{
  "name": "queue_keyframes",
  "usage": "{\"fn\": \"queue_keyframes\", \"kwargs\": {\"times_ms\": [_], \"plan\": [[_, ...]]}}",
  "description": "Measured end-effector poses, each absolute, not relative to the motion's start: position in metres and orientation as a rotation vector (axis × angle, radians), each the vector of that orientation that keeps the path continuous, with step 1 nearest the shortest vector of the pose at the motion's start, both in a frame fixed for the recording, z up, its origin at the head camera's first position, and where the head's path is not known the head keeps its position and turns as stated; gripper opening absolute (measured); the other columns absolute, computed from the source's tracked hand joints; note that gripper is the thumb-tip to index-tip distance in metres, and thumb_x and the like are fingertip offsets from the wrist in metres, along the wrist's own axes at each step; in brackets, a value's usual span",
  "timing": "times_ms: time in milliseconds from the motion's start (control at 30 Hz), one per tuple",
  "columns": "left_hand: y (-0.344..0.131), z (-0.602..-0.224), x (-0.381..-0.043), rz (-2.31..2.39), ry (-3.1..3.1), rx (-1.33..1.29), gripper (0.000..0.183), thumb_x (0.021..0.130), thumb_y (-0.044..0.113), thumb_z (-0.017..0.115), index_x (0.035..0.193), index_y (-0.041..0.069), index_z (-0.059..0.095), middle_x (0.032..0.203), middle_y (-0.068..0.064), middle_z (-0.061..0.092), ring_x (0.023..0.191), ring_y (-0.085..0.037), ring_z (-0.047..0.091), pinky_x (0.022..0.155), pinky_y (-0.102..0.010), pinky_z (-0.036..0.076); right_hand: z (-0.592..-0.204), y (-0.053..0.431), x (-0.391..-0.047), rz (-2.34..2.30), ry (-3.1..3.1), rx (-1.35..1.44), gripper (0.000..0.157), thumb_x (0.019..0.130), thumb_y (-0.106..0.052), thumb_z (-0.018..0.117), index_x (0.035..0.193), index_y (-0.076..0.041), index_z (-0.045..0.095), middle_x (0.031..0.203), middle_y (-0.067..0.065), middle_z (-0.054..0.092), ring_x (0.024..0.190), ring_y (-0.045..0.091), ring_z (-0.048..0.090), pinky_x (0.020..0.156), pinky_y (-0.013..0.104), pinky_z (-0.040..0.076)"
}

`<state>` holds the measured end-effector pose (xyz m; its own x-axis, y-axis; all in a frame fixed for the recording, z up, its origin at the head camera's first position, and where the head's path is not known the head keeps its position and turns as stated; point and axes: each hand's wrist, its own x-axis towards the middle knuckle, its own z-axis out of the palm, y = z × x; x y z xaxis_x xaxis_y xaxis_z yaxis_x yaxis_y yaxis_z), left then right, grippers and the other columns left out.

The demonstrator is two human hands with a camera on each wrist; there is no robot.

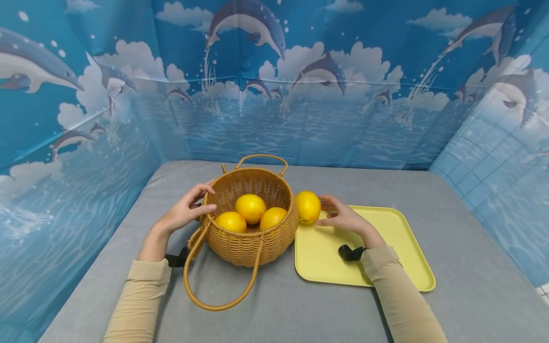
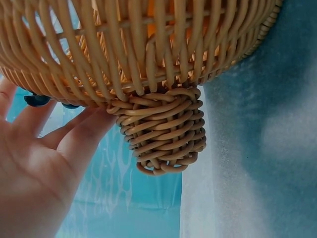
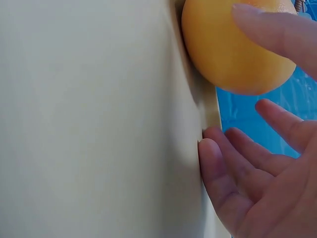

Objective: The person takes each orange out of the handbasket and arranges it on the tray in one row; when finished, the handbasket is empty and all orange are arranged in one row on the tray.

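While left hand (image 1: 186, 209) holds basket (image 1: 240, 250), yellow fruit (image 1: 308, 207) lies beside right fingers (image 1: 330, 200).

The fruits (image 1: 250, 208) are bright yellow, the woven basket (image 1: 244, 250) honey-brown, the tray (image 1: 321, 257) pale yellow, the worktop (image 1: 291, 314) grey, the sleeves (image 1: 137, 295) beige; the blue backdrop (image 1: 386, 35) bears grey-and-white dolphins (image 1: 246, 10) and pale clouds (image 1: 137, 57)
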<state>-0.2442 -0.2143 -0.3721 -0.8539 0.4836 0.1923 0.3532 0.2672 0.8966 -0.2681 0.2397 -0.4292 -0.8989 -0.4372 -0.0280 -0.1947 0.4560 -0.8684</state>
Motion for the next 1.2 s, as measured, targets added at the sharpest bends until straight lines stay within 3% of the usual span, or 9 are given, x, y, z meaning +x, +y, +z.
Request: {"fn": "queue_keyframes", "kwargs": {"times_ms": [400,667,1000,1200], "plan": [[-0.218,-0.37,-0.243,1.662,2.366,0.806,0.038,0.094,0.016,0.058,0.122,0.0,0.039,0.155,-0.004,0.017,0.138,-0.036,0.02,0.084,-0.048,0.044,-0.407,0.243,-0.261,-1.418,2.418,-0.555,0.08,0.083,-0.02,0.073,0.145,-0.003,0.025,0.149,0.021,0.024,0.131,0.042,0.031,0.1,0.052,0.035],[-0.22,-0.371,-0.244,1.662,2.342,0.821,0.04,0.094,0.016,0.058,0.124,0.0,0.038,0.155,-0.004,0.017,0.139,-0.033,0.017,0.09,-0.051,0.04,-0.368,0.249,-0.253,-1.443,2.477,-0.644,0.07,0.088,-0.022,0.068,0.145,-0.01,0.029,0.149,0.015,0.027,0.129,0.038,0.036,0.097,0.052,0.038],[-0.22,-0.371,-0.246,1.659,2.337,0.825,0.037,0.094,0.016,0.058,0.123,0.003,0.041,0.155,-0.004,0.017,0.139,-0.034,0.017,0.091,-0.051,0.04,-0.299,0.195,-0.26,-1.303,2.469,-0.996,0.058,0.089,-0.016,0.066,0.14,-0.01,0.039,0.142,0.01,0.039,0.125,0.031,0.043,0.1,0.047,0.037],[-0.221,-0.372,-0.246,1.666,2.327,0.828,0.041,0.093,0.015,0.058,0.126,-0.002,0.039,0.155,-0.005,0.018,0.139,-0.034,0.017,0.096,-0.055,0.034,-0.273,0.159,-0.269,-1.108,2.31,-1.169,0.055,0.088,-0.017,0.067,0.137,-0.009,0.043,0.14,0.013,0.042,0.124,0.03,0.044,0.099,0.043,0.039]]}}
